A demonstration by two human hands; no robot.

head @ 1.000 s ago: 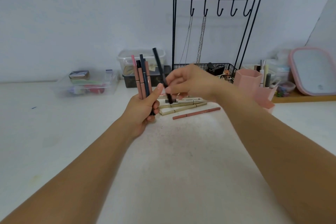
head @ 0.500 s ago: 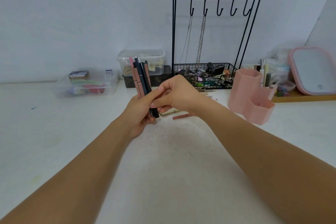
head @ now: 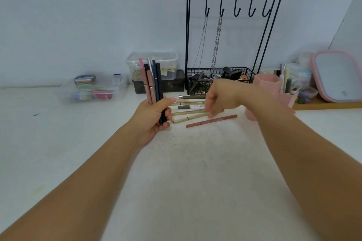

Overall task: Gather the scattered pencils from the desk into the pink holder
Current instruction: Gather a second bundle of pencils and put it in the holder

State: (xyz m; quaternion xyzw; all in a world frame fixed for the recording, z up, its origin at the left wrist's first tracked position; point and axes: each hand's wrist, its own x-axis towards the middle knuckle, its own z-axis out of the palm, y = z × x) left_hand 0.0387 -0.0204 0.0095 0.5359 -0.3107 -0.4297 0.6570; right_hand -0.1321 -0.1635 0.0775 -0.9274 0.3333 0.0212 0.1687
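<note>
Upright in the left hand (head: 151, 116), a bundle of pencils (head: 152, 82) is gripped, pink, tan and dark ones together, with the fingers curled round their lower ends. Held just above the scattered pencils (head: 191, 110) on the white worktop (head: 186, 172), the right hand (head: 219, 97) is seen with fingers hanging downward and loosely bent; whether anything is touched by the fingertips cannot be told. A reddish-brown pencil (head: 211, 121) is laid nearest the viewer, just beside the beige ones. Partly hidden behind the right forearm, the pink holder (head: 267, 86) is stood to the right of the pile. Behind it all, a black wire jewellery stand (head: 231, 45) is placed against the wall, with clear plastic boxes (head: 92, 90) to its left and a pink-framed mirror (head: 337, 76) at far right.
</note>
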